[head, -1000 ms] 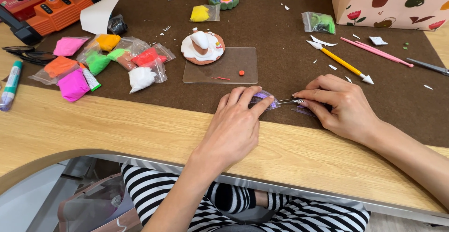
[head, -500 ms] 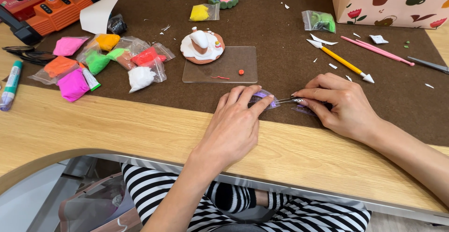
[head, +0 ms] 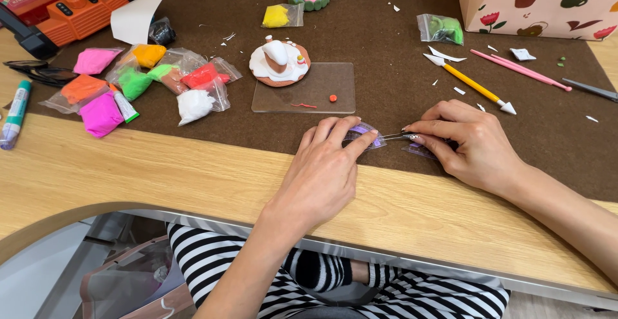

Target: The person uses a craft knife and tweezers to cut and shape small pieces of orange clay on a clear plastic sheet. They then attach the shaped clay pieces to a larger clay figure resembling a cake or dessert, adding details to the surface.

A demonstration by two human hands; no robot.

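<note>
Purple clay (head: 360,131) in its small clear bag lies just as it did in the earlier frames, and neither hand has shifted. The left hand (head: 325,171) presses flat on it, fingers closed together over the bag. Just beside, the right hand (head: 473,142) pinches thin metal tweezers (head: 393,136), whose tips reach the clay.

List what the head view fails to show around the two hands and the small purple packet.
- Small purple plastic packet: mostly covered by the left hand; its contents cannot be told.
- Thin metal tool: only a short stretch shows; the right hand hides its handle, and its tip is too small to tell.
- Second purple piece: tucked under the right hand's fingers.
- Grey tool: cut off by the right edge.
</note>
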